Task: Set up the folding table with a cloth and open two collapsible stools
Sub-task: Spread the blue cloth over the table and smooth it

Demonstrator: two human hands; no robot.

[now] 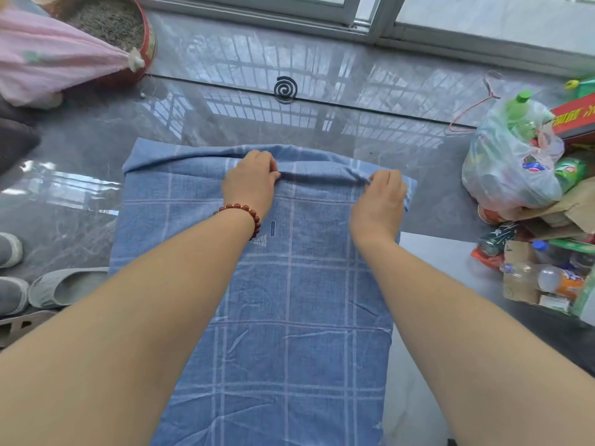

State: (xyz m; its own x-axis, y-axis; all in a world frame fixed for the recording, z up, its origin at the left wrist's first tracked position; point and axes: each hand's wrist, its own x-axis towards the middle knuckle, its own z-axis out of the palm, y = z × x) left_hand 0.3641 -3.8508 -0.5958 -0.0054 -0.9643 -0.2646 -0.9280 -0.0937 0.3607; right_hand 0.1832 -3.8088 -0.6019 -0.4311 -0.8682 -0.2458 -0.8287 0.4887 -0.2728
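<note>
A blue checked cloth point(289, 300) lies spread over the folding table, whose pale grey top point(428, 252) shows bare only along the right side. My left hand point(251, 181), with a red bead bracelet at the wrist, pinches a raised fold of the cloth near its far edge. My right hand point(378, 201) pinches the same fold further right, near the cloth's far right corner. Between the two hands the fold stands up as a ridge. No stools are in view.
Grey slippers point(61, 288) lie on the glossy floor at the left. A plastic bag of bottles point(508, 169) and a box of bottles point(544, 278) crowd the right. A mosquito coil point(285, 88), a red pot point(128, 33) and a pink cloth bundle point(48, 66) sit beyond.
</note>
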